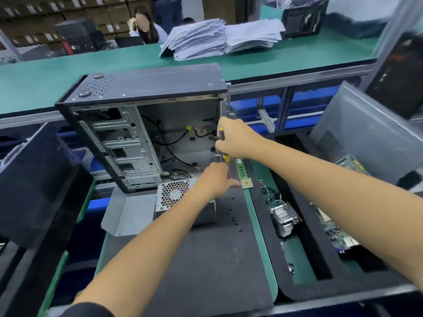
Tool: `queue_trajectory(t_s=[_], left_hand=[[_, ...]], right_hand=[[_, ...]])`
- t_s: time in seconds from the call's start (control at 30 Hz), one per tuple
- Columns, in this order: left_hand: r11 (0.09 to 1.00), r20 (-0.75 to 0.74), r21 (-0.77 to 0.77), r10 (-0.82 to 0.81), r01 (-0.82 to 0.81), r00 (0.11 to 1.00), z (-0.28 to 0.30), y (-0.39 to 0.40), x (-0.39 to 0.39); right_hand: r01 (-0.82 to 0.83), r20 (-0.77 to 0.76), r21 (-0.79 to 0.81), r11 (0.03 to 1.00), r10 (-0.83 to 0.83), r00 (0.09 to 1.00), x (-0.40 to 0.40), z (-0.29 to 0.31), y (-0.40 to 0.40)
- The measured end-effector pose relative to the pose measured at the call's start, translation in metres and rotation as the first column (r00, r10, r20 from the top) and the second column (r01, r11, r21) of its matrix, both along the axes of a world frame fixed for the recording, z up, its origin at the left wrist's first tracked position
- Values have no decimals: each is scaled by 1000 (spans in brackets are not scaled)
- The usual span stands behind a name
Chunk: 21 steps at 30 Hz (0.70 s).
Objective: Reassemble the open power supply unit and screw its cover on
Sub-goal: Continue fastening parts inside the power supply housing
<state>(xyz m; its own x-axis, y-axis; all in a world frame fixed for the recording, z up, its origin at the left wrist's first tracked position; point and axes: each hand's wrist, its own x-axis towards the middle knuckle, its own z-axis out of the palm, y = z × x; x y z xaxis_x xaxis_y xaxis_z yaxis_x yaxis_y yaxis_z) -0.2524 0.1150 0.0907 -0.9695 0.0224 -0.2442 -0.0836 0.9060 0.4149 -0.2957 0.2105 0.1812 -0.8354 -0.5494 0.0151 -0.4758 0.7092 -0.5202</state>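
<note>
The grey power supply unit [174,197] with its honeycomb fan grille lies on the dark mat, partly hidden under my left forearm. A bent grey metal cover [130,211] lies to its left. My right hand [233,138] grips a yellow-and-black screwdriver [226,158], held upright just above the unit. My left hand [217,179] is at the screwdriver's shaft, fingers pinched around it. Several small black screws [234,219] are scattered on the mat right of the unit.
An open black PC case [142,124] stands behind the unit. A RAM stick [240,168] and CPU chip [247,183] lie at the mat's edge. A heatsink [285,219] and circuit boards [336,232] lie in the black tray on the right. Paper stacks sit on the far bench.
</note>
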Motion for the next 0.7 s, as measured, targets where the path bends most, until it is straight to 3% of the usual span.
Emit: queue_trajectory(t_s=[0.17, 0.3, 0.53, 0.7], left_hand=[[977, 53, -209, -34, 44, 998, -25, 40, -3], [940, 144, -328, -46, 92, 988, -58, 57, 5], [926, 313, -341, -50, 161, 948, -99, 59, 18], [935, 279, -319, -65, 157, 958, -104, 60, 20]], right_hand=[[44, 113, 34, 998, -48, 992, -6, -39, 29], [-10, 171, 82, 997, -5, 985, 2, -69, 38], [-101, 250, 121, 987, 68, 966, 4, -98, 50], [-144, 282, 114, 983, 107, 953, 2, -105, 48]])
